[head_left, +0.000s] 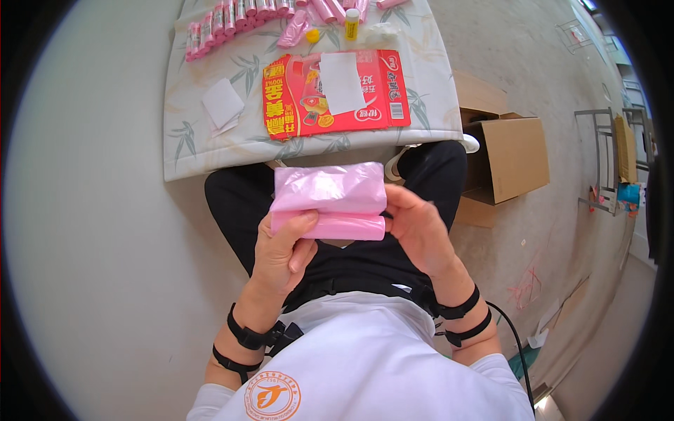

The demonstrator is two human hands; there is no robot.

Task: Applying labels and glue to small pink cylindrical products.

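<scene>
Pink plastic-film roll (337,202): held up over black trousers (230,203); clock centred on it. Loose flap spreads toward 12, wound part lies along 6.
Left hand (277,256): grips the roll's 9 o'clock end, thumb on top, fingers curled beneath.
Right hand (427,235): at 3 o'clock, fingers bent by the roll's edge; whether they pinch film, I can't tell.
Handling: looks light, soft, glossy; probably slippery and quick to crease.
Best hold: I'd judge the wound part, near its ends; the flap seems too limp.
Table (189,151): red flattened carton (386,91) at 12, white sheet (342,84) on it; paper slips (223,104) past 10; row of pink rolls (228,22) toward 11.
Floor (509,263): cardboard box (519,158) between 2 and 3.
</scene>
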